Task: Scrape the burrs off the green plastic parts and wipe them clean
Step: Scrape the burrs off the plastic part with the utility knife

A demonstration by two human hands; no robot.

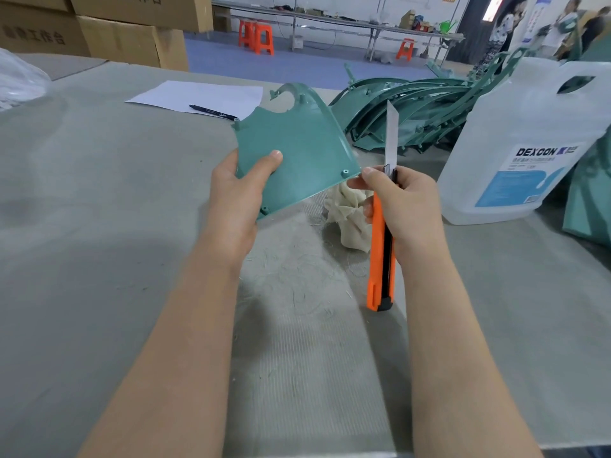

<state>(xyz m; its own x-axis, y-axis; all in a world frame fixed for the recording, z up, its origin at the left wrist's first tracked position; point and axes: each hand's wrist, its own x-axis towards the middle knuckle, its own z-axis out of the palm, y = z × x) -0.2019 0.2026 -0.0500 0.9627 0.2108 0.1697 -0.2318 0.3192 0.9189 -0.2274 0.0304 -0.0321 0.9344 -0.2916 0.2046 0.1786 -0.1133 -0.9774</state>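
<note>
green part (297,150) held up over table (99,226) centre, left hand (236,193) gripping near-left corner, thumb on face. right hand (401,206) wrapped round knife (383,233), blade up, just right of part's edge. judgement: lay blade shallow on edge, scrape away from fingers. cloth (347,209) beneath, bottle (515,153) right.

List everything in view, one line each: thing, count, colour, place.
green plastic part: one, green, held up by left hand
utility knife: one, orange, blade out, in right hand
cloth: one, beige, on table under the part
pile of green parts: several, green, far right
jug: one, translucent white, right
paper: one, white, far side
pen: one, black, on paper
stools: three, orange, floor behind
left hand: grips part
right hand: grips knife
</note>
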